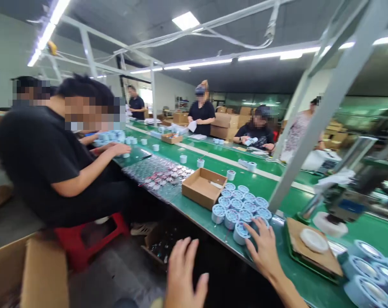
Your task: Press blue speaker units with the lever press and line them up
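My right hand [265, 247] reaches over the near end of a cluster of light-blue round plastic parts [237, 202], its fingers spread. Its index finger and thumb are beside the nearest blue part [241, 233]; whether they touch it I cannot tell. My left hand [183, 273] hovers off the front edge of the green table [200, 216], fingers stretched out and holding nothing. Just beyond the cluster stands an open cardboard tray [198, 188] with a small white piece inside.
At right, a press [344, 205] stands over a brown board with a white disc [313, 240]; more blue parts [367, 273] sit beside it. A slanted metal post [322, 107] rises from the table. Small wired parts [165, 177] lie farther left, near a seated co-worker [65, 149].
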`<state>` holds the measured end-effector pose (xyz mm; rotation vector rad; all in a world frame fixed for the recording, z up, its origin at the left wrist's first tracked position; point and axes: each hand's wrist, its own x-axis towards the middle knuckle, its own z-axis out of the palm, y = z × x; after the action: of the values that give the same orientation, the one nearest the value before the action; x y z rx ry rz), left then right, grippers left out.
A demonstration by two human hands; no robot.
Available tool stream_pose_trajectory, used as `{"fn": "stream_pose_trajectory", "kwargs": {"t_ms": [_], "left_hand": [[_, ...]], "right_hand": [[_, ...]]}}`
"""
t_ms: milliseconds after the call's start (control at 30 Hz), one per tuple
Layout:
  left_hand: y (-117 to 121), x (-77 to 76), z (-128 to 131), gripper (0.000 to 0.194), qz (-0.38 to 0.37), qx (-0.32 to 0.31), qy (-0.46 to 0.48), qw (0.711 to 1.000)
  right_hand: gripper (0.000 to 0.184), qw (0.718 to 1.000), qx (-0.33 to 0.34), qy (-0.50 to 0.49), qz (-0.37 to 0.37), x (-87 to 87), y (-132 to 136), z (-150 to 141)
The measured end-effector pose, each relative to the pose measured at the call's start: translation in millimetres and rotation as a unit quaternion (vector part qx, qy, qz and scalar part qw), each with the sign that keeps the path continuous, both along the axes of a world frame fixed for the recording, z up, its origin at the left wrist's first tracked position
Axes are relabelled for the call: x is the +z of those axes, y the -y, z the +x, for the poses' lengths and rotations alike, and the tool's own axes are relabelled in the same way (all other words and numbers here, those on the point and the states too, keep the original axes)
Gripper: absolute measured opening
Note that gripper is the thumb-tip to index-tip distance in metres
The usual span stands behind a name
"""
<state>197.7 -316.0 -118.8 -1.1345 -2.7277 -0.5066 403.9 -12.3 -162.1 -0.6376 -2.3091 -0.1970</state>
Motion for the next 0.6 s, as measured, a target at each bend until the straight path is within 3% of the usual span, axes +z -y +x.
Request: {"fn": "stream_pose_trajectory", "kwargs": {"t_ms": [133, 233, 300, 433, 600], "left_hand": [[-145, 28.5, 37, 0.078, 0.001, -0.188, -0.01, 0.982], [-202, 24.9, 53, 0.076, 0.023, -0.266, -0.021, 0.963], [-215, 17.4, 54, 0.07, 0.038, -0.262, -0.029, 0.964], [-208, 13.0, 48, 0.066, 0.023, -0.232, -0.022, 0.972], [-198, 22.7, 41, 0.066, -0.019, -0.232, -0.01, 0.972]], "right_hand": [[0.046, 0.995, -0.03, -0.019, -0.093, 1.8, 0, -9], [0.049, 0.989, -0.054, -0.052, -0.125, -0.8, -4, -11], [0.048, 0.987, -0.047, -0.073, -0.136, -4.4, -7, -13], [0.045, 0.974, -0.013, -0.116, -0.194, -5.3, -9, -14], [0.054, 0.95, 0.021, -0.042, -0.309, 29.2, -17, -1]]}}
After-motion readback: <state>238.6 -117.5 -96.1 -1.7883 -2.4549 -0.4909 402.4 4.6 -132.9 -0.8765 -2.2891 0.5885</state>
